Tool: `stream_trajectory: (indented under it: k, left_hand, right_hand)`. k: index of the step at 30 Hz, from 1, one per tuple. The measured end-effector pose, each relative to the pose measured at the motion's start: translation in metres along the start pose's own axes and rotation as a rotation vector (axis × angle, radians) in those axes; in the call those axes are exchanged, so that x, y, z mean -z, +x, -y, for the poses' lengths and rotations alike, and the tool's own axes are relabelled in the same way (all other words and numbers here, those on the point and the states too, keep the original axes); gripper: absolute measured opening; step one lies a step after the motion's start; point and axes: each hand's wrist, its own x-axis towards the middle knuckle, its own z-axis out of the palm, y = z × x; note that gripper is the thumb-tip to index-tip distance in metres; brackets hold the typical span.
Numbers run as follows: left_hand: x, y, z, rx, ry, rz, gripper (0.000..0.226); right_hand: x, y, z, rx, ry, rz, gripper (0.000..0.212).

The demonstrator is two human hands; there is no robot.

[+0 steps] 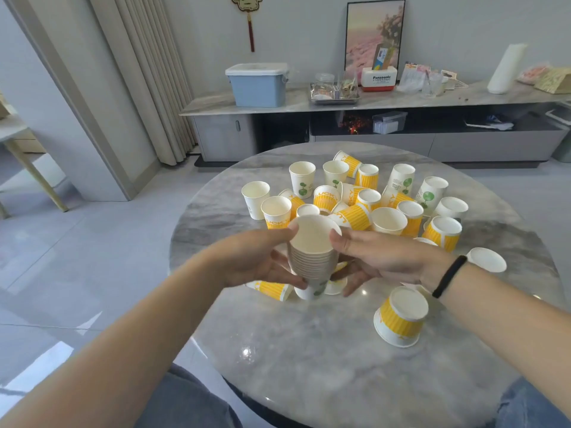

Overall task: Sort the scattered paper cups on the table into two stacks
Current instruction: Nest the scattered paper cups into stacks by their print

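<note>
Marble-patterned grey stone is forming the round table (340, 350) that is carrying the paper cups. Both hands are holding one nested stack of cups (312, 261) above the table's middle, slightly toward its left edge: the left hand (262, 261) is wrapping the stack's left side with the thumb lying at the top rim and the fingers curling under the lower cups, while the right hand (380, 257) is gripping the right side, thumb at the rim and fingers reaching below. A black band (448, 275) is sitting on the right wrist. The stack's lowest cup is showing a green leaf print, and its open mouth is facing up toward the camera. Loose cups (367, 196) are crowding the far half of the table, some standing upright, some inverted and some lying on their sides; several are carrying yellow stripes and others a green print. One yellow-striped cup (401, 316) is sitting upside down near the right edge, closer to the near side, and another striped cup (272, 289) is lying on its side just below the left hand. A white cup (487, 259) is lying near the right edge beside the right wrist.
</note>
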Motion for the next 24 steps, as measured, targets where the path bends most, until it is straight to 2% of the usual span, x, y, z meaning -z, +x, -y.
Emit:
stream_trajectory:
  k: [4, 7, 11, 17, 20, 22, 24]
  left_hand:
    - [0.037, -0.011, -0.040, -0.093, 0.055, -0.127, 0.047]
    - [0.068, -0.006, -0.057, -0.116, 0.058, -0.214, 0.047]
    - [0.100, 0.017, -0.053, -0.075, 0.006, -0.315, 0.051]
    - [0.122, 0.053, -0.023, 0.000, 0.064, -0.416, 0.051]
    - [0.126, 0.057, -0.024, 0.024, 0.164, -0.469, 0.053]
    - [0.130, 0.058, -0.028, 0.040, 0.356, -0.534, 0.059]
    - [0.134, 0.061, -0.039, -0.011, 0.585, -0.654, 0.068]
  right_hand:
    - [-0.004, 0.036, 0.051, 0.047, -0.118, -0.106, 0.048]
    - [-0.005, 0.078, 0.069, 0.069, -0.117, -0.137, 0.051]
    - [-0.012, 0.130, 0.062, 0.056, -0.121, -0.237, 0.045]
    - [-0.021, 0.182, 0.033, 0.016, -0.128, -0.338, 0.039]
    - [-0.020, 0.188, 0.032, 0.026, -0.154, -0.346, 0.033]
    - [-0.016, 0.188, 0.035, 0.008, -0.235, -0.340, 0.037]
    - [-0.007, 0.188, 0.042, 0.011, -0.307, -0.408, 0.042]
